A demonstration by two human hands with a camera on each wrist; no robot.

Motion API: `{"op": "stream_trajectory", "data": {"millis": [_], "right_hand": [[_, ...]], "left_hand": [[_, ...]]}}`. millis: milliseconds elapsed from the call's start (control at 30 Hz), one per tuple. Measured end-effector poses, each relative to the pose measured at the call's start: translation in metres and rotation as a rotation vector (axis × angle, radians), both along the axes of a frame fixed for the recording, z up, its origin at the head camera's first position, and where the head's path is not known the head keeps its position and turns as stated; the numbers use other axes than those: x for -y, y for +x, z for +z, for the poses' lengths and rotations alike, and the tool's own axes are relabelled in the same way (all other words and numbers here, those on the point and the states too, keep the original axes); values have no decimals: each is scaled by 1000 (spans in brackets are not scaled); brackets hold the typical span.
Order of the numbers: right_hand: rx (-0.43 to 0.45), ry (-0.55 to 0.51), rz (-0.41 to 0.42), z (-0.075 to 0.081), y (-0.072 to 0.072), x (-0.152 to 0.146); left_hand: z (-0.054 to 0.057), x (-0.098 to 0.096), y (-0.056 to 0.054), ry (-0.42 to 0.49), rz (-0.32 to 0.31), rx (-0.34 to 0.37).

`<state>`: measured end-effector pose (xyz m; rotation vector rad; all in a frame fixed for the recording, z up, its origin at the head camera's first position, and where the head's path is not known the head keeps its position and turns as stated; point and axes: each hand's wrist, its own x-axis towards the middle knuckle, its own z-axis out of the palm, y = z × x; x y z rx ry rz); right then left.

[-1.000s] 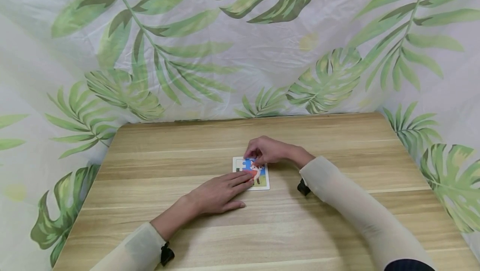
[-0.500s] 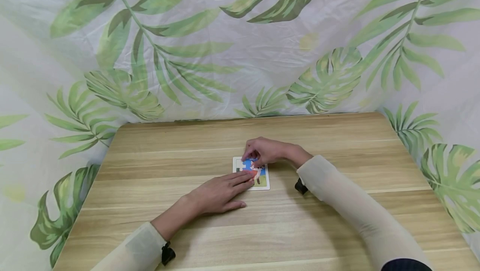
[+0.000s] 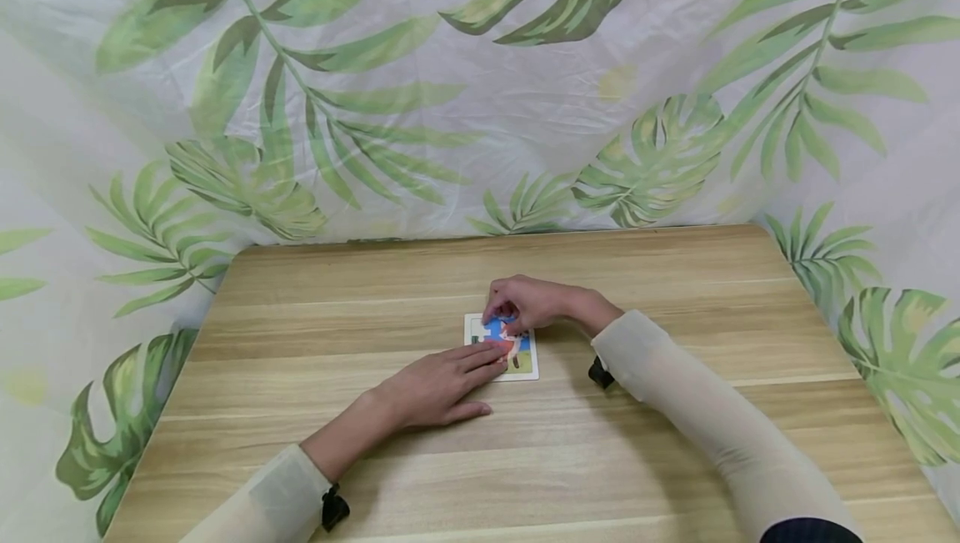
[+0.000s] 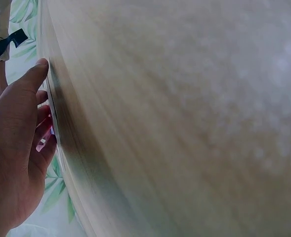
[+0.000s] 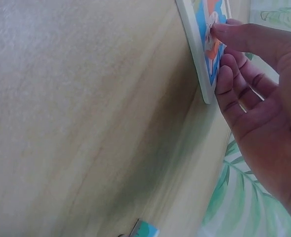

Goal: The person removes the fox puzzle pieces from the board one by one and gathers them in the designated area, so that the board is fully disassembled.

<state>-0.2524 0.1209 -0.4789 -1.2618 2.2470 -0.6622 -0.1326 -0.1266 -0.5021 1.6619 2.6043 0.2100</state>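
A small jigsaw puzzle (image 3: 527, 366) in a white frame lies on the table, showing an orange-and-white animal on a blue ground. My left hand (image 3: 442, 389) rests over its lower left part, fingers fairly straight, thumb apart on the wood. At the top edge, the curled fingers and thumb of my right hand (image 3: 531, 301) hold a blue puzzle piece (image 3: 493, 328), partly hidden by them. In the right wrist view, the right thumb (image 5: 224, 33) touches the picture, while the other fingers bend at the puzzle's side. The left wrist view shows the left hand (image 4: 17, 143) low along the tabletop.
The wooden table (image 3: 360, 293) extends around the puzzle. Behind it hangs a leaf-patterned cloth (image 3: 420, 151). A small blue-green thing (image 5: 146, 230) shows at the bottom of the right wrist view; its kind is unclear.
Over the last second my right hand has shifted slightly left along the top of the puzzle, its index fingertip carrying further left. My left hand stays in place.
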Motion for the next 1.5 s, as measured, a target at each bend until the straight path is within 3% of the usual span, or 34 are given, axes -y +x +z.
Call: {"op": "stream_trajectory", "data": {"millis": [600,1000,1500], "right_hand": [[22,-54,-20,1,3,-3],[14,-108,-68,-5,7,-8],[29,-178,-69,-16,6,-14]], "left_hand": [[-1,0,-1,32,-16,-33],[-2,0,0,36,-6,-8],[-1,-1,0,15,-6,1]]}}
